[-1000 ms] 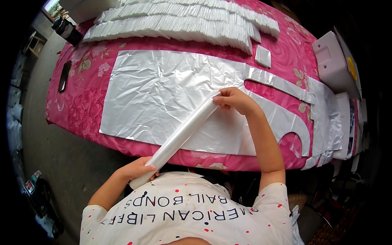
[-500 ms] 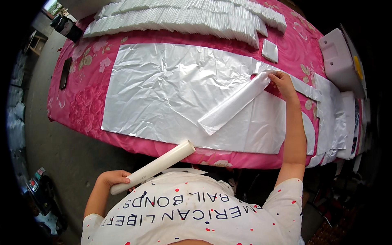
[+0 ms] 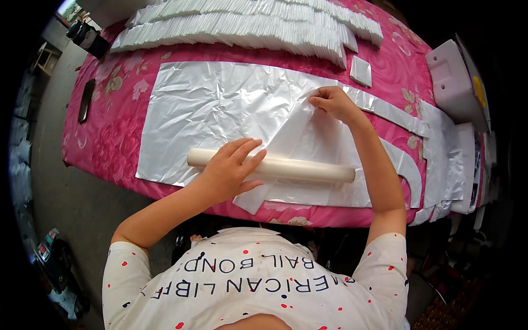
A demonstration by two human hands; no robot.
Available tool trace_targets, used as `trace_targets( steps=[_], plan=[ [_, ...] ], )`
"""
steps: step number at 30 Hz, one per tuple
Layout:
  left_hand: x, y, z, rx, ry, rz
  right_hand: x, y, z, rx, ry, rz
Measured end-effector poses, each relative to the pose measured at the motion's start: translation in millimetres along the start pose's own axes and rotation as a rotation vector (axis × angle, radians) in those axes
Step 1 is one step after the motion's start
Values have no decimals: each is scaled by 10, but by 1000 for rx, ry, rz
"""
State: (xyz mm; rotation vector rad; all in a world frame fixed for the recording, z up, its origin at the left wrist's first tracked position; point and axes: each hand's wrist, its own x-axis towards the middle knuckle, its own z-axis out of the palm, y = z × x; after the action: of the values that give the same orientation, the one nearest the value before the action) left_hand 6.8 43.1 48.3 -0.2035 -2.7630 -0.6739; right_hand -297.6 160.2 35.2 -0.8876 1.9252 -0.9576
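A large white, shiny plastic bag (image 3: 192, 104) lies spread on the table, its two handle strips reaching right. Across its near part lies a smooth cream tube (image 3: 308, 169), roughly level and slightly tilted. My left hand (image 3: 234, 165) rests on top of the tube left of its middle, fingers stretched out and apart. Farther back, my right hand (image 3: 329, 103) pinches a folded edge of thin white plastic between thumb and fingers. This folded layer (image 3: 286, 132) slants toward me and passes by the tube, with a loose corner past the near edge of the bag.
Long rows of folded white packets (image 3: 236, 30) stand along the far side, one single packet (image 3: 361, 71) beside them. A phone (image 3: 86, 100) and a dark bottle (image 3: 88, 38) are at left. More plastic bags (image 3: 443, 148) and a white box (image 3: 456, 82) are at right on the pink flowered cloth (image 3: 115, 137).
My left hand has brought the tube from near my body onto the bag and loosened its fingers. My right hand has moved left with the pinched plastic, and the folded layer has shifted left.
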Motion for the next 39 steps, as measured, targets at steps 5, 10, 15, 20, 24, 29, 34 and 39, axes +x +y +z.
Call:
trace_targets(
  steps=[5, 10, 15, 20, 24, 29, 34, 39],
  plan=[
    [-224, 129, 370, -131, -294, 223, 76, 59, -39, 10, -58, 45],
    [-328, 127, 426, 28, -422, 246, 54, 23, -109, 54, -48, 80],
    [-372, 222, 493, 10, -393, 182, -297, -148, 102, 99, 390, -87],
    [-385, 327, 528, 24, -367, 137, -913, -328, 738, -115, 240, -244],
    [-376, 337, 518, 49, -357, 145, -967, -227, 842, -149, 301, -320],
    [-387, 331, 528, 53, -357, 141, -590, -8, 553, 97, 373, -217],
    [-376, 334, 531, 68, -362, 143, -90, 11, 135, 133, 252, -137],
    [-392, 323, 536, 52, -366, 135, 157, -113, -55, 138, -186, 90]
  ],
)
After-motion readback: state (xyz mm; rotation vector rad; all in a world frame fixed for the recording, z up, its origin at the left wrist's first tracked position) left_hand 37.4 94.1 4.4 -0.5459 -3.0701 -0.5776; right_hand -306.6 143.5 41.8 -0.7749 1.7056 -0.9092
